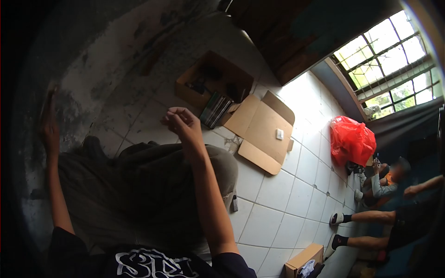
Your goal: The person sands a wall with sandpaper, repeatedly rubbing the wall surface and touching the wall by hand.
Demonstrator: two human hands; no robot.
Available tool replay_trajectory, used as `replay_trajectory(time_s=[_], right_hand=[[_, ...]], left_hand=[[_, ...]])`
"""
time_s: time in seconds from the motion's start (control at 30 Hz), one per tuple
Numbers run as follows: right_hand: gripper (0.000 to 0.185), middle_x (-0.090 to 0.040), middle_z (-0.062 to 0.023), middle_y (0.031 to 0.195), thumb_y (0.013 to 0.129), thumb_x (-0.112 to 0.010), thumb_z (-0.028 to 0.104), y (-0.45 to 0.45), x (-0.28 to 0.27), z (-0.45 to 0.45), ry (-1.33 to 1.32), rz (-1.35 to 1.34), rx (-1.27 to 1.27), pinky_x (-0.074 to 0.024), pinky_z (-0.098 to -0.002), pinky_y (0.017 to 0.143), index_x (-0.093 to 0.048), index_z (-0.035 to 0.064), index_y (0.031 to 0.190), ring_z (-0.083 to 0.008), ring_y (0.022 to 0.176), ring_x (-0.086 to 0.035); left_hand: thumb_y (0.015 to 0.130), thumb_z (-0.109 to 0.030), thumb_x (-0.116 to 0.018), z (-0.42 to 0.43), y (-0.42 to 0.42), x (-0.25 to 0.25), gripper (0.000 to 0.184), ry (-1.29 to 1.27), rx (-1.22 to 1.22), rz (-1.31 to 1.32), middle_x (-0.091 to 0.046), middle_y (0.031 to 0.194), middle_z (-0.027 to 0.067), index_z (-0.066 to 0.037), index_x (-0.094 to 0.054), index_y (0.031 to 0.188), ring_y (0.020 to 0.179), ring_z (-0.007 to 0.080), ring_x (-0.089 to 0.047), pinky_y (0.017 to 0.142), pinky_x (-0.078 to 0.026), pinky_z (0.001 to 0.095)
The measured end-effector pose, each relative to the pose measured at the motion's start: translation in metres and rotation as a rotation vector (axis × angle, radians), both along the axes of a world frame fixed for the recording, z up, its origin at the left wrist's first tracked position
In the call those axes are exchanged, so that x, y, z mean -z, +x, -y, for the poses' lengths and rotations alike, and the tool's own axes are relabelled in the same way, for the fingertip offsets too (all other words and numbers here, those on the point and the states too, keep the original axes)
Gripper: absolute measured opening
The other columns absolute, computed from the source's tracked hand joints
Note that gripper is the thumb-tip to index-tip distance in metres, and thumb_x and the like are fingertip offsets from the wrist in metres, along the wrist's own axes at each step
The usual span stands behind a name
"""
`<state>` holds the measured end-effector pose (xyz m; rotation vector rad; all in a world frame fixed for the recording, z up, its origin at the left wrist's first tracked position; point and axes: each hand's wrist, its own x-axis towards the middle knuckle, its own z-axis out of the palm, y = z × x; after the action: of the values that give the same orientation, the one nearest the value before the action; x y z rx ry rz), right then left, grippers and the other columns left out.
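Note:
My left hand (pixel 50 127) is at the far left in shadow, fingers stretched out and held close to the grey, stained surface. It shows no object. Above my bent knee, my right hand (pixel 184 124) is raised with its fingers curled in toward the thumb, and nothing shows between them. Just beyond it on the floor stands a row of thin, dark-edged flat cases or booklets (pixel 216 110). Against that row sits an open cardboard box (pixel 191 94) with dark items inside, hard to make out. A flattened cardboard piece (pixel 262 132) lies beside it, with a small white square object (pixel 279 134) on top.
White tiles (pixel 273 197) cover the floor. A red plastic bag (pixel 352 139) rests below the barred window (pixel 384 51). At right, one person sits (pixel 382 185) and another stands (pixel 371 227). A small cardboard box (pixel 303 259) is at bottom right; a small dark object (pixel 234 203) lies near my knee.

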<state>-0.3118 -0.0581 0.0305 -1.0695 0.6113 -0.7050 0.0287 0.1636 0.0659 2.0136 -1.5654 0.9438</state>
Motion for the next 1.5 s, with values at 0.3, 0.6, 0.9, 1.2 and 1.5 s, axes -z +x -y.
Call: replay_trajectory(time_s=[0.3, 0.6, 0.9, 1.2, 1.5], right_hand=[[0.018, -0.061, -0.0019, 0.088, 0.087, -0.059, 0.021, 0.003, -0.002, -0.004, 0.008, -0.04, -0.029, -0.0433, -0.0224, 0.075, -0.057, 0.0067, 0.097, -0.0116, 0.086, -0.061], [0.022, -0.061, -0.0032, 0.089, 0.086, -0.06, 0.022, 0.003, 0.007, -0.003, 0.008, -0.026, -0.046, -0.0429, -0.0213, 0.072, -0.056, 0.0047, 0.099, -0.0116, 0.086, -0.06], [0.018, -0.061, -0.0054, 0.088, 0.088, -0.056, 0.019, 0.0, 0.027, 0.006, -0.008, -0.117, 0.031, -0.046, -0.0239, 0.068, -0.058, 0.0052, 0.099, -0.0154, 0.081, -0.062], [0.027, -0.057, -0.0077, 0.102, 0.091, -0.05, 0.018, -0.022, 0.011, -0.002, -0.075, -0.158, -0.091, -0.0483, -0.0297, 0.08, -0.053, 0.0022, 0.112, -0.0196, 0.094, -0.06], [0.037, -0.051, -0.0083, 0.112, 0.086, -0.058, 0.026, -0.021, 0.024, 0.016, -0.057, -0.237, -0.111, -0.0458, -0.0337, 0.082, -0.051, 0.0114, 0.119, -0.0217, 0.096, -0.053]], left_hand=[[0.084, 0.013, -0.035, -0.004, 0.017, -0.014, 0.051, 0.051, 0.029, 0.168, -0.046, 0.134, 0.009, -0.004, -0.044, 0.131, 0.123, 0.0212, -0.044, 0.101, -0.036, 0.0328], [0.081, -0.003, -0.044, 0.027, 0.032, -0.022, 0.068, 0.358, -0.5, 0.564, -0.018, 0.149, -0.0052, -0.014, -0.019, 0.143, 0.134, 0.0103, -0.024, 0.105, -0.026, 0.0379], [0.092, -0.017, -0.04, 0.02, 0.041, -0.009, 0.06, 0.34, -0.589, 0.491, -0.014, 0.15, -0.0072, -0.02, -0.012, 0.145, 0.136, 0.0119, -0.02, 0.104, -0.022, 0.0509], [0.088, -0.015, -0.043, 0.054, 0.054, -0.007, 0.048, 0.045, -0.258, 0.014, -0.027, 0.145, -0.001, -0.014, -0.037, 0.136, 0.131, 0.0126, -0.029, 0.109, -0.014, 0.0528], [0.092, -0.026, -0.032, -0.029, 0.04, 0.015, 0.056, 0.427, -0.617, 0.459, -0.007, 0.151, -0.0069, -0.017, -0.014, 0.144, 0.138, 0.0071, -0.006, 0.111, 0.006, 0.0499]])
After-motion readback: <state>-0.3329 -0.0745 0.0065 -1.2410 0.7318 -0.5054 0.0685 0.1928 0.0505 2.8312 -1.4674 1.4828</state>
